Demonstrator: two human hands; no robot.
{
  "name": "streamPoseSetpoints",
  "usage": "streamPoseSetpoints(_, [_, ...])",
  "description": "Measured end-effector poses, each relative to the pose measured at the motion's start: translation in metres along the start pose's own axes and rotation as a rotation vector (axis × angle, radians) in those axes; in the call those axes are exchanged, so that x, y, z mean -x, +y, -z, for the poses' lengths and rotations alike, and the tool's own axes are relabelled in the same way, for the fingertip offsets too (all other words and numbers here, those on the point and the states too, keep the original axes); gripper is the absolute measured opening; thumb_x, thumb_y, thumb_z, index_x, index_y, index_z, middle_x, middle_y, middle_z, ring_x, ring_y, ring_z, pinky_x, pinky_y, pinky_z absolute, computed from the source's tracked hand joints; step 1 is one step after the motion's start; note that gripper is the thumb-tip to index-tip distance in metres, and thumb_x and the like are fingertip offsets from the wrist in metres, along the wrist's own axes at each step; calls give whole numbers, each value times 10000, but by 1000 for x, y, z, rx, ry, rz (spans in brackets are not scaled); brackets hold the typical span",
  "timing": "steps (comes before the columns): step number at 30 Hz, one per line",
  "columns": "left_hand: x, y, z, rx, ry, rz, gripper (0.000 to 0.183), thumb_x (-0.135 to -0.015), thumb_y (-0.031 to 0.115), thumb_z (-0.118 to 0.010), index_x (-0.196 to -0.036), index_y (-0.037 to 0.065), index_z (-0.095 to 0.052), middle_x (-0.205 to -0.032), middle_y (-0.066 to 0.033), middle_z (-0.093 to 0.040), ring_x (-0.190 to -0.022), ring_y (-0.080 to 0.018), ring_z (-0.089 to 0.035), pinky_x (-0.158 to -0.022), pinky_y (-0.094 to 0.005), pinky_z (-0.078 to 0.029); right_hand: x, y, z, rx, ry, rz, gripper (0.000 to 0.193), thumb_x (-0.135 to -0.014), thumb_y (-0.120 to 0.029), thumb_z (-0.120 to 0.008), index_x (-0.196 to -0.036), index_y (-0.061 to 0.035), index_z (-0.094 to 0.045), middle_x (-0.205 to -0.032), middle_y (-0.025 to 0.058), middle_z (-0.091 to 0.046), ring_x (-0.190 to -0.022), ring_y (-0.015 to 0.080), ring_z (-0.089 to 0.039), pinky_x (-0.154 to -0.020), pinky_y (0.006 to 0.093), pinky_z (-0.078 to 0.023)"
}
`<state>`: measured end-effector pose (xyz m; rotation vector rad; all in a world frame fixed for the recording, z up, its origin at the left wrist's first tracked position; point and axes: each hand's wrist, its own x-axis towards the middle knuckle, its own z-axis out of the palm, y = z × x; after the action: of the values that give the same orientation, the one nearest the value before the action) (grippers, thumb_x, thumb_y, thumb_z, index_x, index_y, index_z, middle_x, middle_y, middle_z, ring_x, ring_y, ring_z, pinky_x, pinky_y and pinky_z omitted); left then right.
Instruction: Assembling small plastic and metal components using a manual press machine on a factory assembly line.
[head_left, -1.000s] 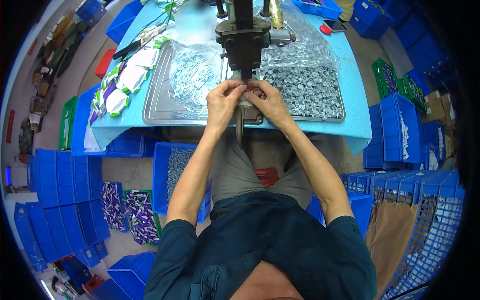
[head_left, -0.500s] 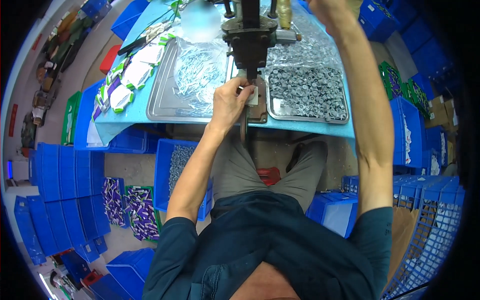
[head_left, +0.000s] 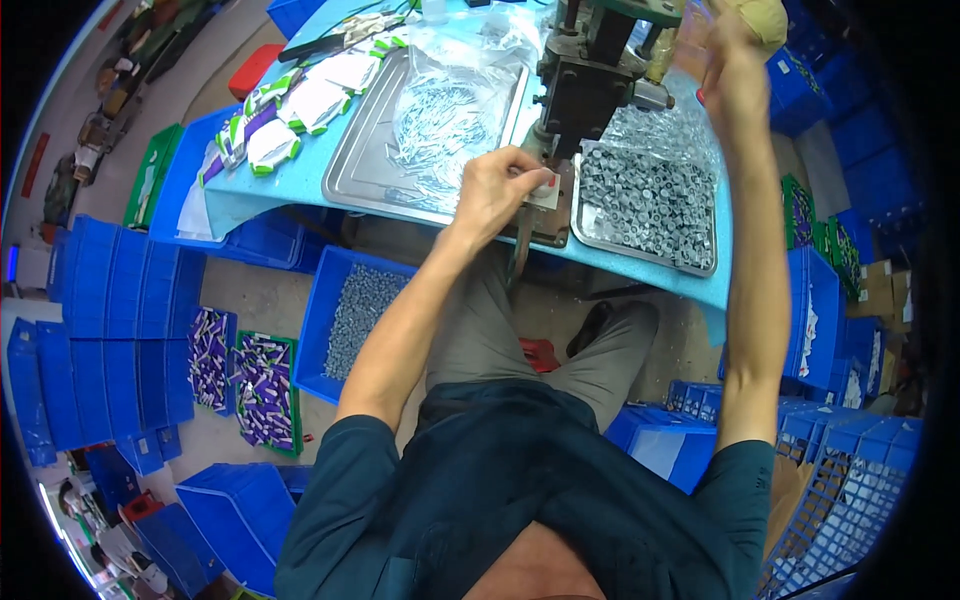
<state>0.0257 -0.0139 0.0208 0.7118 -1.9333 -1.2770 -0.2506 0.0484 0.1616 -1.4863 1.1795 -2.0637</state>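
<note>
My left hand (head_left: 495,195) pinches a tiny reddish piece (head_left: 551,181), probably light, kinda stiff, so grab its edge. Right hand (head_left: 738,88)? Can't tell if closed.

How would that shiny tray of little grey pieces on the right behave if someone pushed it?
The tray probably stays stiff, given its raised, smooth rim. It may feel heavy for its size, with grey pieces piled across it. Those short, rounded pieces look loose, so some might tumble or roll.

Rough metal press (head_left: 580,98); smooth, glossy metal tray (head_left: 362,160); crinkled, shiny plastic bag (head_left: 432,72); smooth plastic crate (head_left: 112,270); matt cloth shirt (head_left: 530,460).
</note>
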Motion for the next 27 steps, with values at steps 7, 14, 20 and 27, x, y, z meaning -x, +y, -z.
streamPoseSetpoints(7, [29, -17, 97, -919, -210, 49, 194, -839, 238, -746, -967, 93, -733, -883, -149, -725, -898, -345, -694, -783, -459, -526, 182, 54, -3, 1158, -731, 78, 142, -828, -85, -685, -964, -44, -682, -898, 114, -608, -906, 322, -590, -769, 446, -504])
streamPoseSetpoints(14, [18, -59, 74, -886, -163, -32, 121, -820, 177, -720, -873, 68, -719, -907, -176, -650, -881, -397, -668, -782, -494, -531, 168, 48, -15, 863, -484, -367, 167, -886, -158, -695, -979, -19, -699, -887, 127, -666, -827, 308, -655, -737, 395, -522])
streamPoseSetpoints(20, [23, -56, 82, -878, -187, -82, 139, -866, 169, -662, -867, 30, -655, -888, -169, -626, -889, -381, -635, -787, -488, -495, 155, 68, -67, 593, -290, -327, 210, -880, -183, -711, -1001, -13, -733, -913, 141, -701, -795, 268, -679, -728, 359, -526])
streamPoseSetpoints(27, [19, -31, 61, 90, -138, 197, 219, -920, 95, -679, -1111, -12, -688, -770, -4, -637, -647, -86, -564, -594, -252, -464, 136, 97, -74, 605, -304, -580, 323, -835, -286, -752, -907, 28, -727, -788, 166, -671, -739, 341, -681, -684, 444, -521])
